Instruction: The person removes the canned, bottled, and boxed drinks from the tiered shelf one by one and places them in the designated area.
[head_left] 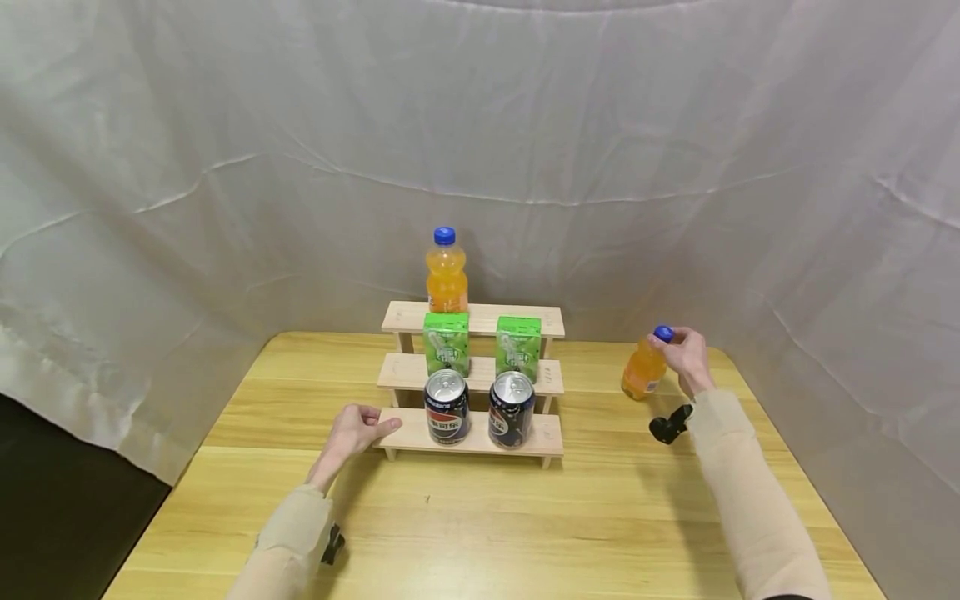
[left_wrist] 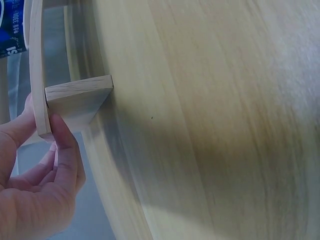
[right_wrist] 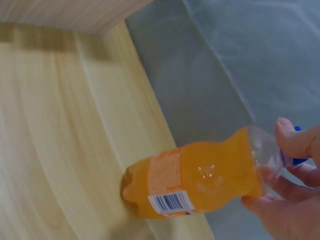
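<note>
1. Pinching the bottle (head_left: 643, 370) by its neck, my right hand (head_left: 688, 354) has its fingers drawn in; it's right of the rack (head_left: 482, 372), and I cannot tell whether its base touches the desk (head_left: 600, 508).
2. My left hand (head_left: 354, 432) clasps the lowest shelf's (head_left: 480, 427) left end, thumb against fingers.
3. Two cans (head_left: 447, 417), two boxes (head_left: 518, 346) and another bottle (head_left: 447, 282) stand on the rack.

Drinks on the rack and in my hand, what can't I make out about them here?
Head view: the rack bottle's base, hidden behind the left box.
Head view: bottoms of the left box and right box, covered by the left can and right can.
Left wrist view: part of a can, cut off by the left edge.
Right wrist view: much of the held bottle's cap, covered by the right hand.
</note>
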